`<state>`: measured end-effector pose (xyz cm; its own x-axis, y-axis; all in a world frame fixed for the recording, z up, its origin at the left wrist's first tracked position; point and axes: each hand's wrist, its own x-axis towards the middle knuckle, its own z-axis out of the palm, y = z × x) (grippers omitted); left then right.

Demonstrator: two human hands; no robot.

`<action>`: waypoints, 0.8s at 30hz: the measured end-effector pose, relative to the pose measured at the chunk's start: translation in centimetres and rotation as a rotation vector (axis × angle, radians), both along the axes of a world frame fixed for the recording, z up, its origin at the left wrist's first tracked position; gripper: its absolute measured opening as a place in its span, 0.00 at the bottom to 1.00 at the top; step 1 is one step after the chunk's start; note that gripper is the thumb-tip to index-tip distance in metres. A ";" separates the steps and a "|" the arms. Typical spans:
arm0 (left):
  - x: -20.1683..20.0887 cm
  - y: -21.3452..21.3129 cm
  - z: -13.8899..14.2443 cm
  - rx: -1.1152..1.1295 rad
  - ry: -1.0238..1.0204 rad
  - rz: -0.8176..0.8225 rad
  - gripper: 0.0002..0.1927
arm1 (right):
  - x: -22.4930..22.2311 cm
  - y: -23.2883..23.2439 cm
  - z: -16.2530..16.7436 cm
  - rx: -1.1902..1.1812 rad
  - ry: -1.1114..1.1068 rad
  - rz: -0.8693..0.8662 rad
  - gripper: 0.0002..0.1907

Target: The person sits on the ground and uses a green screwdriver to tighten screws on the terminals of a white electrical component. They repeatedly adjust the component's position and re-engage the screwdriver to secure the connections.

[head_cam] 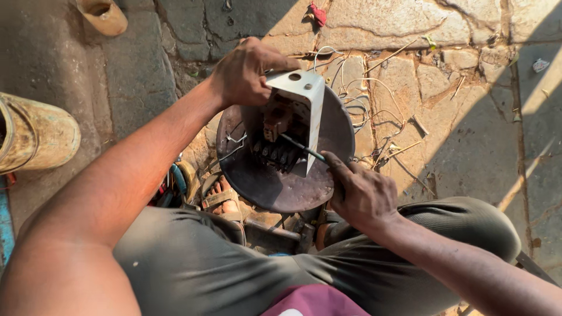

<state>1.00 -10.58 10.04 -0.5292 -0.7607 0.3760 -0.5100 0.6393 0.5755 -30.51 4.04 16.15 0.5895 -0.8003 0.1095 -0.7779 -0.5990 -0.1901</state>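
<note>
My left hand [244,73] grips the top of a white metal bracket [307,99] that carries a dark electrical switch block [278,131]. The bracket stands on a round rusty metal plate [275,187] between my knees. My right hand [360,196] is closed on a screwdriver [301,148]; its shaft points up-left and its tip is at the block's terminals. Thin wires run out from behind the bracket.
Cracked stone paving lies all round, with loose white wires [366,105] to the right of the plate. A worn tan container [35,137] sits at the left and another [105,14] at the top. My sandalled foot [222,196] and some tools lie under the plate.
</note>
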 end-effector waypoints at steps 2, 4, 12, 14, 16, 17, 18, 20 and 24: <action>-1.0 -0.6 0.3 0.045 -0.131 0.014 0.13 | -0.4 0.0 -0.2 0.012 -0.041 0.021 0.21; -2.0 -1.0 0.8 -0.086 -0.024 -0.032 0.16 | -0.8 -0.8 0.0 0.005 -0.062 0.035 0.20; -0.5 -1.3 1.8 -0.033 -0.108 0.064 0.20 | -3.5 -1.7 4.8 0.196 0.191 -0.098 0.20; -0.7 -1.3 1.5 -0.076 -0.016 0.077 0.21 | -3.3 -1.6 5.3 0.151 0.138 -0.023 0.22; -1.3 -1.2 1.4 -0.103 -0.015 0.074 0.21 | -2.9 -1.3 5.3 0.165 0.137 -0.022 0.22; -1.6 -1.2 1.4 -0.120 -0.014 0.075 0.20 | -2.6 -1.5 5.2 0.187 0.165 -0.050 0.22; -1.7 -1.2 1.4 -0.065 -0.044 0.099 0.22 | -2.4 -1.7 5.0 0.207 0.194 -0.077 0.21; -1.7 -1.3 1.4 0.053 -0.103 0.143 0.26 | -2.0 -2.2 4.4 0.131 0.184 -0.036 0.22; -0.6 -2.4 0.1 -0.039 -0.564 0.079 0.15 | -1.2 -2.9 2.9 0.179 0.257 -0.035 0.23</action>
